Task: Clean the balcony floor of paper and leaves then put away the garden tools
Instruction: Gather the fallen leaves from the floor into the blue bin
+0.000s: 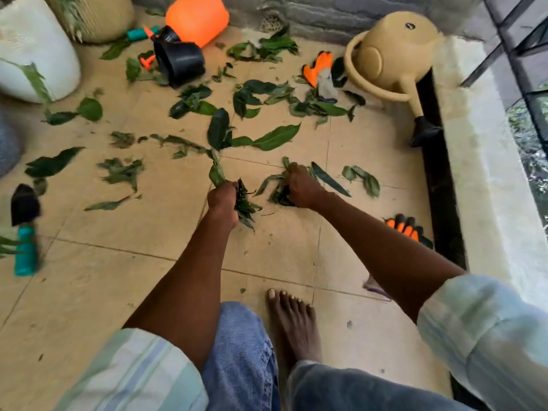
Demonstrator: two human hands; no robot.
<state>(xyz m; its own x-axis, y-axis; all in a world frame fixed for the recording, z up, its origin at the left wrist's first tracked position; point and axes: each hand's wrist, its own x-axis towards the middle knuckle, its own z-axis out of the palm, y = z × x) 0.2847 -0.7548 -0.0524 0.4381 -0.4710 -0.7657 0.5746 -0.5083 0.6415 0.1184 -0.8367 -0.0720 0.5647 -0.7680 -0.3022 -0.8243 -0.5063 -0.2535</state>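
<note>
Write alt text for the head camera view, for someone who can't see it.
A person crouches barefoot on a tiled balcony floor, the left hand and right hand each gripping a bunch of green leaves. More leaves lie scattered ahead among a tipped tan watering can, orange gloves, an orange sprayer and a teal-handled trowel.

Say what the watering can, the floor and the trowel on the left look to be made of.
Watering can: likely plastic, smooth matte beige, moulded in one piece.
Floor: apparently ceramic tile, matte tan with grout lines.
Trowel: dark blade, possibly metal; teal handle looks plastic; blurred.
</note>
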